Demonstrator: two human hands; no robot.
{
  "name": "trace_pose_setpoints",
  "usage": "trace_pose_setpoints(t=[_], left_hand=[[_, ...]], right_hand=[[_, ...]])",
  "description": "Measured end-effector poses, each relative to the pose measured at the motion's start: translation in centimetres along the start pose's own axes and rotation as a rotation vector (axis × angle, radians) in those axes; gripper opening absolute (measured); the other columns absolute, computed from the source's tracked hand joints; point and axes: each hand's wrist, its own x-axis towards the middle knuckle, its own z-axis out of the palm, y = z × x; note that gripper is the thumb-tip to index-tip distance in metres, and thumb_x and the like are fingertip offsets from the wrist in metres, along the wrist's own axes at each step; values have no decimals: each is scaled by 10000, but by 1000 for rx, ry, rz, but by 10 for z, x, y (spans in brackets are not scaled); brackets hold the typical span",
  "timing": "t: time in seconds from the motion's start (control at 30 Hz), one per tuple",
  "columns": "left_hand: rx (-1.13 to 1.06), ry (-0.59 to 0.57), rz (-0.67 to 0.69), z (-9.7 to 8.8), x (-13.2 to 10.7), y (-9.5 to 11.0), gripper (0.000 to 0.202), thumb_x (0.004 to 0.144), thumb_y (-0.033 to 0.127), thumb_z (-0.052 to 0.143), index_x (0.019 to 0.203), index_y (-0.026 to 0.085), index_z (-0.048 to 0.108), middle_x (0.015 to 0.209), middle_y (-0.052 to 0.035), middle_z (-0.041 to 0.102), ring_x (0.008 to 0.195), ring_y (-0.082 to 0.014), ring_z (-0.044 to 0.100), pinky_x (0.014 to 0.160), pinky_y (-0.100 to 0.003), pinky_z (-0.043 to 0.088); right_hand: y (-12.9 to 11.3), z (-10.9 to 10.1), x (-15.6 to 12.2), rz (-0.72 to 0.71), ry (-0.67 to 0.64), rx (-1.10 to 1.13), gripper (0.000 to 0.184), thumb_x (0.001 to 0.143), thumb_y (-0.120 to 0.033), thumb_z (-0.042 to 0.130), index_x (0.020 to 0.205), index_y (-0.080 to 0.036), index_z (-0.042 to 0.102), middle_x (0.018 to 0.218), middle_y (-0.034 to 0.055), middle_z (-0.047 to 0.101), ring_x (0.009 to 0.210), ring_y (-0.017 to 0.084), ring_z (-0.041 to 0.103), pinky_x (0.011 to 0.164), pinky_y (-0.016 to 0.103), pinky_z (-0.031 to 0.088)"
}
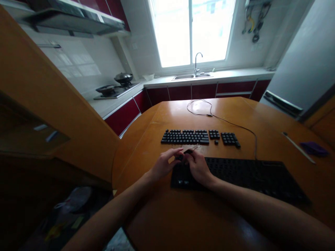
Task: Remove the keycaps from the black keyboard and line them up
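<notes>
A black keyboard (230, 170) lies on the wooden table, most of its keycaps off and a few pale spots near its front left corner. My right hand (199, 167) rests over its left part, fingers closed around a small dark tool with thin wire ends, which looks like a keycap puller (188, 151). My left hand (164, 162) is at the keyboard's left end, its thumb and forefinger apart around the back left corner. Whether a fingertip touches a key there is too dark to tell. Beyond the hands, loose black keycaps (184, 136) sit in keyboard-like rows.
More keycaps (229, 138) form a number block on the right, beside a single keycap (216, 142). The keyboard's cable (235, 124) loops across the wooden table (146, 139). A white stick (299, 148) and a purple cloth-like item (314, 148) lie at the right.
</notes>
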Motion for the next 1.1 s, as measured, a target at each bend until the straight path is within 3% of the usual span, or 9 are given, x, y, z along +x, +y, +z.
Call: trace_pose_setpoints(t=[0.13, 0.27, 0.47, 0.7, 0.87, 0.97, 1.1], left_hand=[[-41, 26, -2, -1, 2, 1, 442, 869, 211, 711, 1298, 206, 603, 1037, -71, 738, 909, -172, 709, 855, -330, 593], [25, 37, 57, -1, 2, 3, 340, 844, 219, 742, 1177, 198, 676, 1080, -88, 689, 983, -186, 671, 866, -328, 582], [125, 84, 120, 1, -1, 6, 306, 899, 200, 674, 1204, 226, 663, 1077, -75, 633, 1009, -179, 628, 875, -338, 570], [237, 47, 122, 2, -4, 9, 275, 944, 193, 606, 1204, 256, 666, 1029, -60, 628, 949, -170, 599, 828, -324, 537], [34, -9, 18, 0, 0, 8, 199, 869, 305, 716, 1030, 194, 678, 1037, -79, 629, 1010, -204, 597, 861, -334, 519], [1, 115, -185, -11, 4, -4, 219, 838, 330, 744, 985, 189, 663, 954, -53, 672, 877, -178, 626, 750, -285, 507], [177, 273, -522, -32, 5, -39, 245, 756, 350, 787, 901, 178, 688, 807, -23, 686, 704, -160, 602, 648, -264, 469]], right_hand=[[1, 2, 2, 44, 2, 94, 167, 937, -279, 514, 917, -183, 650, 847, 45, 679, 736, 183, 634, 658, 292, 517], [1, 3, 3, 46, 4, 130, 182, 939, -312, 527, 896, -181, 646, 859, 55, 682, 763, 194, 649, 660, 298, 537], [-4, 1, 3, 54, 54, 117, 193, 933, -324, 532, 826, -187, 616, 809, 49, 685, 745, 199, 643, 666, 299, 515], [-6, -2, 5, 43, 102, 84, 186, 919, -305, 546, 785, -190, 602, 717, 29, 661, 680, 191, 615, 639, 292, 468], [-6, 0, 4, 88, 72, 124, 211, 931, -305, 533, 782, -181, 618, 732, 40, 683, 682, 186, 633, 655, 292, 476], [-6, 0, 4, 97, 68, 130, 262, 949, -325, 509, 775, -175, 636, 739, 53, 691, 680, 185, 629, 658, 297, 476], [-4, 0, 4, 91, 49, 106, 292, 954, -341, 508, 767, -171, 653, 751, 66, 701, 673, 185, 617, 643, 300, 473]])
